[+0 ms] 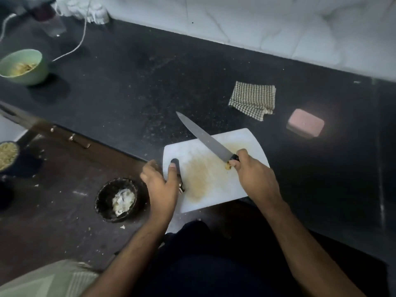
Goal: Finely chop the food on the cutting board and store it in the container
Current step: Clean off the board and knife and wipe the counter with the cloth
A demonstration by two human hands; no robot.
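A white cutting board (242, 144) lies on the black counter, stained yellow-brown across its middle. My right hand (254, 174) grips the black handle of a long kitchen knife (205, 139), whose blade points up and to the left over the board. A small yellowish food piece (227, 166) sits just under that hand. My left hand (161, 182) holds the board's left edge, with the thumb lying on top at the handle slot. A green bowl (25, 67) holding yellowish food stands far left.
A dark round bowl (116, 199) with white scraps sits left of the board. A checked cloth (252, 99) and a pink bar (305, 126) lie behind the board. A cup of chopped food (7, 155), a cable (70, 50) and crumbs lie on the left.
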